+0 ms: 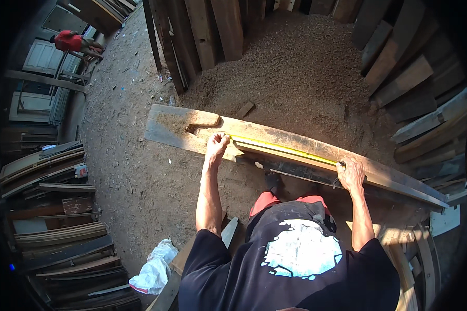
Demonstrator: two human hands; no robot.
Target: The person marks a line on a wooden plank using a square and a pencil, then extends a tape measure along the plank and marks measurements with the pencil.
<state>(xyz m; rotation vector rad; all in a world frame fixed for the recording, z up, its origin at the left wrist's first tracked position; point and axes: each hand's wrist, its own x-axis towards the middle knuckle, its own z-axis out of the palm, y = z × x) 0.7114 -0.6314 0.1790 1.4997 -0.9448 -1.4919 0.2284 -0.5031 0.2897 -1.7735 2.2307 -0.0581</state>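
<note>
Bright-yellow tape (pixel 283 149) before me, straight along a dusty plank (pixel 296 137), left hand (pixel 216 147), fingers pinching 1 end, right hand (pixel 352 174), fingers clamped on perhaps its dark case (pixel 341 164)

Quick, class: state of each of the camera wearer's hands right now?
Left hand: closed, holding the yellow measuring tape.
Right hand: closed, holding the tape farther right.

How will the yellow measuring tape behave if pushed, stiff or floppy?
The yellow measuring tape is likely light: only a narrow strip shows. It probably bends easily if let slack, though it runs nearly straight between the left hand and right hand. Pushed sideways midway, it may shift over the wooden board; nothing visible pins it there.
</note>
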